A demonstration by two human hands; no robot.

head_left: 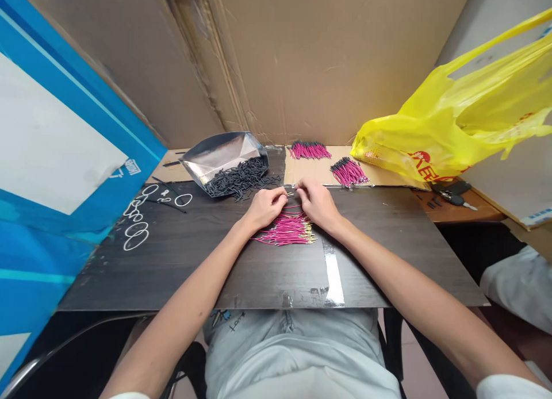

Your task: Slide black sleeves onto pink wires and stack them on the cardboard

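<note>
My left hand point(268, 207) is closed in a pinch on a few wires, whose bare metal tips point(290, 194) stick out toward the right. Close beside it, my right hand point(318, 202) has its thumb and fingers pressed together; whatever is between them is too small to make out. Below both hands a loose pile of short magenta wires point(287, 229) with stripped ends lies on the dark tabletop. Just behind my left hand, a scoop-shaped tray point(211, 157) holds many short black tubes point(239, 177), some spilling out over its front edge.
Two bundles of magenta wires with black ends, one farther back point(309, 150) and one nearer point(349, 172), lie on cardboard. White rings point(136, 236) are at the left. A yellow plastic bag point(431, 129) and keys point(455, 198) are at the right. Cardboard point(336, 60) walls the back.
</note>
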